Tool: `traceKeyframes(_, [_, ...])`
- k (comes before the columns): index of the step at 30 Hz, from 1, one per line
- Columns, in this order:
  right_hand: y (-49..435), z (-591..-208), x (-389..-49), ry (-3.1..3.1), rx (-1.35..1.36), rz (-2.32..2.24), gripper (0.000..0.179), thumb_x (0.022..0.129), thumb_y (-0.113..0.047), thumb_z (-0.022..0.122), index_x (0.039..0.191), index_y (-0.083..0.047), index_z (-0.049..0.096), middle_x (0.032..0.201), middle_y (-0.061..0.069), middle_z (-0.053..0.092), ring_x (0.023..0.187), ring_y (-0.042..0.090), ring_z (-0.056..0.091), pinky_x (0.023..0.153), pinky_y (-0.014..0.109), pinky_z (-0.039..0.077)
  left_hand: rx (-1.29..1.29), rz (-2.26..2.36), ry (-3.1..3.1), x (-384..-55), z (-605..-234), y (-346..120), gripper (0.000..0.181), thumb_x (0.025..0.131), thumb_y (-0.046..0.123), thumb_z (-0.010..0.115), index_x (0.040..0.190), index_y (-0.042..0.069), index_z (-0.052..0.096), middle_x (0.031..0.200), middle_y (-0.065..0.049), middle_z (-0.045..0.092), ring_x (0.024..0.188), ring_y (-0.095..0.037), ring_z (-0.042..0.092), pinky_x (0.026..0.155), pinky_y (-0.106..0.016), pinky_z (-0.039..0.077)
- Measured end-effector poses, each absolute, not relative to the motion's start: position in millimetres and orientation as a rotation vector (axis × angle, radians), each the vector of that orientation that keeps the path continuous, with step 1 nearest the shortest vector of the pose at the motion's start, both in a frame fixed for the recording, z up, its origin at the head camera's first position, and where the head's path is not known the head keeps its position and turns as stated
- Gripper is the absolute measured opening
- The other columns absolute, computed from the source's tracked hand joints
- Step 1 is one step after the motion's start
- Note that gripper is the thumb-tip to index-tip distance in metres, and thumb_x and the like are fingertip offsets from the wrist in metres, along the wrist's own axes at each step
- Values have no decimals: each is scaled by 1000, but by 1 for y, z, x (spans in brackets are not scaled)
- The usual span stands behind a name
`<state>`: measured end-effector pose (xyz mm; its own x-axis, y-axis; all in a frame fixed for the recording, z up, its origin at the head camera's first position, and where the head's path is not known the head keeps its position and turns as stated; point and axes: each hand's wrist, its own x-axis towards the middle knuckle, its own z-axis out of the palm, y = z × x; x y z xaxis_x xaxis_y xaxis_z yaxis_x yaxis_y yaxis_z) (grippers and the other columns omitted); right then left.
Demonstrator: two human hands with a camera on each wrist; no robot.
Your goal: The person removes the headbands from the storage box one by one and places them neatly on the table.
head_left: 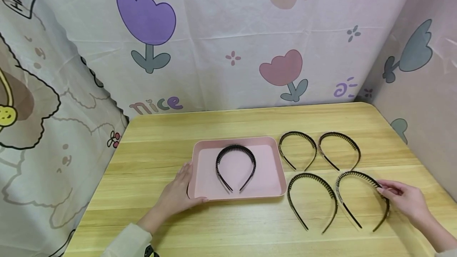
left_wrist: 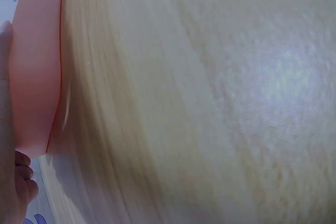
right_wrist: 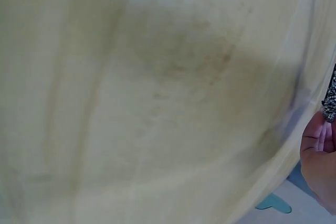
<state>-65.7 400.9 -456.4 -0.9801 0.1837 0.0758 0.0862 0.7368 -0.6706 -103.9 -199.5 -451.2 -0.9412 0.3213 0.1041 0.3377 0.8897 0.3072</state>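
A shallow pink tray rests on the table with a black toothed headband lying in it. My left hand grips the tray's near left corner, thumb along the front wall and fingers at the left side. In the left wrist view, the tray's outer wall runs beside the fingers. At the right, my right hand pinches a headband by its right side. The right wrist view catches only a speckled, glittery bit of that headband above the fingers.
Three more headbands lie right of the tray: one at the back, another at the back right, and one in front. The wooden table meets a printed cloth behind it.
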Motion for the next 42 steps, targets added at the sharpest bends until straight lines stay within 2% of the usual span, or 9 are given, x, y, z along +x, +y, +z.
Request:
traceKeyframes(5, [403,-459,-61,-2800,-253,1116,21,85,-14,66,82,-35,67,70,-38,51,64,-19,48,53,8,42,-528,-507,-2995,-104,-452,-200,114,66,68,66,143,-6,27,148,-23,30,136,-38,30,97,-53,44])
traceKeyframes(24, [404,-468,-60,-2754,-309,1209,33,84,-12,67,77,-45,63,69,-41,51,64,-22,49,53,6,41,-536,-494,-2992,-104,-454,-200,115,66,70,65,143,-6,26,148,-23,30,136,-37,31,98,-52,44])
traceKeyframes(30, [403,-468,-60,-2766,-358,1193,32,85,-16,66,77,-46,62,68,-43,50,64,-23,48,53,6,42,-530,-501,-2992,-104,-454,-200,115,65,69,65,143,-5,26,148,-23,30,136,-37,31,97,-53,44])
traceKeyframes(34, [402,-466,-61,-2796,-383,1135,26,85,-18,66,77,-42,63,67,-43,48,63,-23,47,54,6,41,-520,-494,-3009,-104,-455,-200,115,65,70,65,144,-5,25,148,-23,29,136,-37,31,98,-53,44])
traceKeyframes(42, [401,-464,-61,-2836,-334,982,5,84,-19,67,82,-20,71,65,-42,47,61,-22,45,54,7,37,-520,-502,-3009,-103,-453,-200,115,65,69,66,143,-5,26,148,-23,30,136,-38,31,98,-53,43])
